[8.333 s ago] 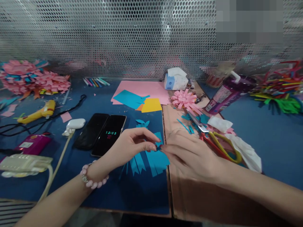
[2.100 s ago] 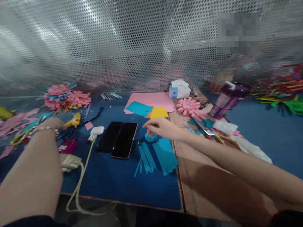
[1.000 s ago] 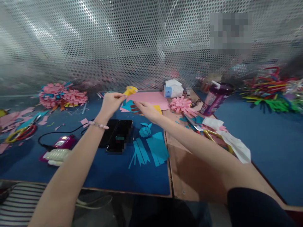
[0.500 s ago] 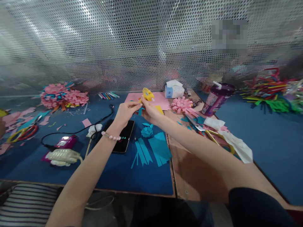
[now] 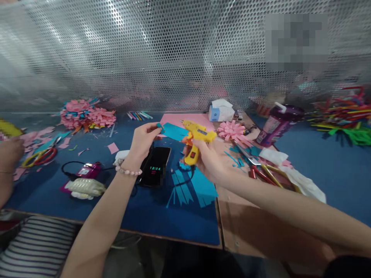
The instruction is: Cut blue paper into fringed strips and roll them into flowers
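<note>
A blue paper strip is pinched at its left end by my left hand, which wears a pink bead bracelet. My right hand grips a yellow glue gun, its nozzle pointing left over the strip. Beneath the glue gun, a small blue paper flower is mostly hidden. Blue strips and sheets lie below it on the blue mat. A black phone rests under my left hand, its screen showing a clock.
A purple cup, a tissue box and a pink paper flower stand right of centre, with scissors nearer. Left are pink flowers, red-yellow scissors, a purple device and another person's hand.
The glue gun, earlier behind my right hand, is now upright in its grip and nearer. My hands have moved apart, with the blue strip stretched between them. Another person's hand shows more at left.
</note>
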